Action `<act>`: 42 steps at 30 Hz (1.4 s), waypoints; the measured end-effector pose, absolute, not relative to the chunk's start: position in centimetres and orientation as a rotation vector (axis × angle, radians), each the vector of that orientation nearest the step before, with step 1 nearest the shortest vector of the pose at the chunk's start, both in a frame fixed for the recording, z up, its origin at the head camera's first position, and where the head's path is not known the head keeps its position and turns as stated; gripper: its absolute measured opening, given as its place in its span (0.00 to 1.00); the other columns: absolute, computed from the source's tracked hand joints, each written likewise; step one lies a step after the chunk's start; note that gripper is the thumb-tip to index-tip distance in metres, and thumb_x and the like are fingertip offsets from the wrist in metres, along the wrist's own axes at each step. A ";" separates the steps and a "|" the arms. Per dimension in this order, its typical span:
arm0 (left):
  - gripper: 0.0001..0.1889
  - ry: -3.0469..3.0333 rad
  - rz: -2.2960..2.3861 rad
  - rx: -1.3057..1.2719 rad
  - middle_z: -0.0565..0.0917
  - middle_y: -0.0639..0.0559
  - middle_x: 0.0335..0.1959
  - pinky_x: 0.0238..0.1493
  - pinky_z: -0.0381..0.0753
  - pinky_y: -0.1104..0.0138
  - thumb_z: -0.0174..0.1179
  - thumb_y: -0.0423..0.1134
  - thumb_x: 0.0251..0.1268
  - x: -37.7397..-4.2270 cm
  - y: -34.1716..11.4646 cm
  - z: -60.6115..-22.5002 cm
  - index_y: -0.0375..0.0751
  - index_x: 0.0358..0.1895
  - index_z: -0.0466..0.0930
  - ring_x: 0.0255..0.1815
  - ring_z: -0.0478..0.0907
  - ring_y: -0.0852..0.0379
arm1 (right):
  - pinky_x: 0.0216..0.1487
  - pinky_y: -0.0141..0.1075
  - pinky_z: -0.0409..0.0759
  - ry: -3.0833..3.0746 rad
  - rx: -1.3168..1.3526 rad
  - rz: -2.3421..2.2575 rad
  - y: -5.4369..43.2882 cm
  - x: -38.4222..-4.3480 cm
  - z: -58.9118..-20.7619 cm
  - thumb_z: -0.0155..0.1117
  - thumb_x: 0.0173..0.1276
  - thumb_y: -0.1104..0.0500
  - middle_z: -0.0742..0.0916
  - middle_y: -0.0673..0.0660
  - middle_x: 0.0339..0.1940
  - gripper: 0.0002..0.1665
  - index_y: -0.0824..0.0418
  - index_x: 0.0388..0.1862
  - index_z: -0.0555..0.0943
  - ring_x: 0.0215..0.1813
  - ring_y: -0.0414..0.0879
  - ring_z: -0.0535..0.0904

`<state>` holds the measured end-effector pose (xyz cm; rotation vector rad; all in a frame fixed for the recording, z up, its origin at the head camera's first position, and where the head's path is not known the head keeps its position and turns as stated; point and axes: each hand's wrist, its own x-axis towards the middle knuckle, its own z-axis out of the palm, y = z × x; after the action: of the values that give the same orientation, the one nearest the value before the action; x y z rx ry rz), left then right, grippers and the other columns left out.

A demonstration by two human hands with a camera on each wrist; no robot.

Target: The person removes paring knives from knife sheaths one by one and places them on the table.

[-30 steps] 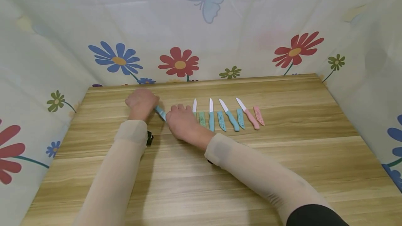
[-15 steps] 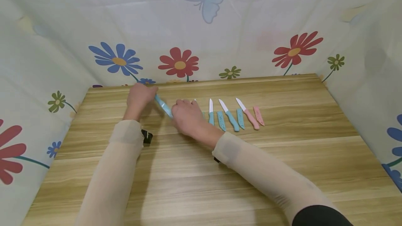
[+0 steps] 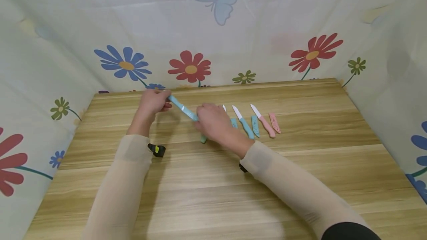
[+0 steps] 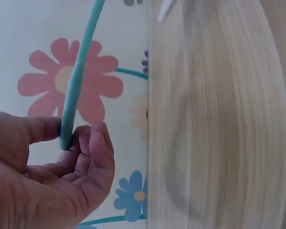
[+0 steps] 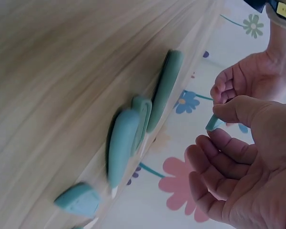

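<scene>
Held up off the table between both hands is a light blue paring knife (image 3: 175, 102), slanting down to the right. A light blue sheath (image 3: 190, 114) covers its blade, with a short whitish band showing between handle and sheath. My left hand (image 3: 153, 102) pinches the handle's end between thumb and fingers, clear in the left wrist view. The sheath's tip (image 5: 212, 123) is pinched by my right hand (image 3: 217, 123). Below the right hand a green handle (image 3: 203, 139) peeks out; that hand hides most of the nearby things in the head view.
Right of the hands lie a blue knife (image 3: 246, 127), a blue sheath (image 3: 255, 126), a pink knife (image 3: 267, 125) and a pink sheath (image 3: 275, 123). Another blue sheath (image 3: 234, 123) is partly covered. A flowered curtain (image 3: 260, 29) stands behind the wooden table (image 3: 200, 195).
Both hands have lifted the sheathed knife off the table. The right hand has moved right and away, now covering the green knife's place; the left hand has risen slightly and turned.
</scene>
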<state>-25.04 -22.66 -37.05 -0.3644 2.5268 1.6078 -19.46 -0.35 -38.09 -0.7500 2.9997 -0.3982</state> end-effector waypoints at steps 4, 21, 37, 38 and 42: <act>0.24 2.355 1.823 -0.337 0.87 0.46 0.37 0.46 0.88 0.67 0.57 0.44 0.84 -24.6 -22.1 -37.1 0.23 0.63 0.78 0.33 0.87 0.61 | 0.40 0.42 0.78 3.010 -0.740 -0.459 0.6 -19.5 -38.1 0.69 0.73 0.55 0.81 0.48 0.30 0.10 0.55 0.32 0.81 0.34 0.45 0.77; 0.19 1.957 2.169 -0.315 0.84 0.43 0.47 0.54 0.86 0.65 0.59 0.41 0.83 -23.2 -20.1 -38.1 0.26 0.61 0.77 0.47 0.85 0.52 | 0.34 0.37 0.81 2.982 -0.672 -0.737 5.4 -19.2 -38.0 0.69 0.76 0.59 0.89 0.53 0.41 0.10 0.61 0.51 0.86 0.32 0.45 0.81; 0.09 1.692 2.343 -0.293 0.81 0.42 0.47 0.58 0.85 0.63 0.52 0.36 0.85 -21.0 -16.0 -38.4 0.32 0.52 0.76 0.51 0.82 0.48 | 0.40 0.39 0.83 2.959 -0.660 -0.960 10.1 -19.2 -37.8 0.65 0.75 0.65 0.88 0.57 0.44 0.11 0.65 0.53 0.86 0.41 0.48 0.83; 0.09 1.676 2.348 -0.302 0.81 0.42 0.48 0.58 0.84 0.64 0.52 0.36 0.86 -20.9 -15.8 -38.4 0.32 0.52 0.76 0.51 0.82 0.48 | 0.40 0.39 0.83 2.958 -0.669 -0.973 10.3 -19.3 -37.8 0.65 0.75 0.66 0.88 0.57 0.44 0.11 0.66 0.53 0.86 0.41 0.48 0.83; 0.13 1.634 2.367 -0.322 0.79 0.41 0.51 0.59 0.84 0.64 0.51 0.37 0.86 -20.3 -14.9 -38.6 0.29 0.57 0.74 0.51 0.81 0.48 | 0.41 0.40 0.83 2.941 -0.698 -1.019 11.3 -19.3 -37.9 0.65 0.74 0.67 0.89 0.58 0.45 0.11 0.67 0.53 0.86 0.43 0.49 0.84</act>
<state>-20.32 -14.88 -38.60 -0.3218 1.6343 2.3674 -19.30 11.29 -37.94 -0.6977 2.9412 -1.0194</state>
